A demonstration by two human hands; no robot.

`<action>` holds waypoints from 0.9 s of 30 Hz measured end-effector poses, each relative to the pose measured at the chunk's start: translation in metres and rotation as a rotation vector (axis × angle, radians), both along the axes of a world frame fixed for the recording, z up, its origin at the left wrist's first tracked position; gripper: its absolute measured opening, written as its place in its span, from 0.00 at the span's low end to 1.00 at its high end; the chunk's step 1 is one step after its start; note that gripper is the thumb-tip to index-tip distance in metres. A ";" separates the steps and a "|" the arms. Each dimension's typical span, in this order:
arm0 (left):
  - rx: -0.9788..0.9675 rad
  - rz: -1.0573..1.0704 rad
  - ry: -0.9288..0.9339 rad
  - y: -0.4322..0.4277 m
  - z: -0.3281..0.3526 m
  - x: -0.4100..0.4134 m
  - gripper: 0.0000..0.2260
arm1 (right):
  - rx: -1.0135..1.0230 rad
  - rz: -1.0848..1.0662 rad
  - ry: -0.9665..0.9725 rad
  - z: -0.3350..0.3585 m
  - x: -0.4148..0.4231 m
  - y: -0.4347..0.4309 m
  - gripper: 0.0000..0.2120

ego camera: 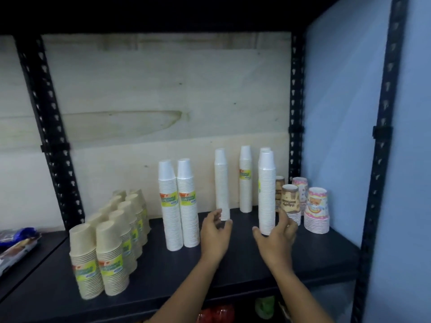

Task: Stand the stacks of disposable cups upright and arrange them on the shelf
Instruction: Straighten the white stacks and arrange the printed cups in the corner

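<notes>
All the cup stacks stand upright on the dark shelf (163,276). My left hand (215,236) pinches the base of a slim white stack (221,183) between finger and thumb. My right hand (277,241) holds the bottom of a taller white stack (267,194), thumb to its left and fingers behind it. Another white stack with a green label (245,180) stands behind, near the back board. Two wider labelled white stacks (178,203) stand side by side to the left. Two rows of beige stacks (109,248) fill the left part.
Short printed cup stacks, brown (290,201) and pink (317,210), stand at the right by the blue side wall (338,136). Black perforated uprights (295,113) frame the bay. Packets (16,243) lie on the neighbouring shelf at the left. Red and green items (263,306) show below.
</notes>
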State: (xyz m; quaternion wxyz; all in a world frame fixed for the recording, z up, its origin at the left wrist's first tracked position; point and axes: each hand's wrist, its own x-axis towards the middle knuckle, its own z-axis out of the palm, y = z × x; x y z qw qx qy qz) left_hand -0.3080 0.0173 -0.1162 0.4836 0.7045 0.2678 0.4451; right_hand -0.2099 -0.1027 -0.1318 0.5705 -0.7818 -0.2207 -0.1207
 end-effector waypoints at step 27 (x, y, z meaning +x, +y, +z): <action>-0.049 0.214 -0.051 0.088 -0.020 0.124 0.29 | 0.061 -0.057 -0.034 0.001 0.072 0.047 0.37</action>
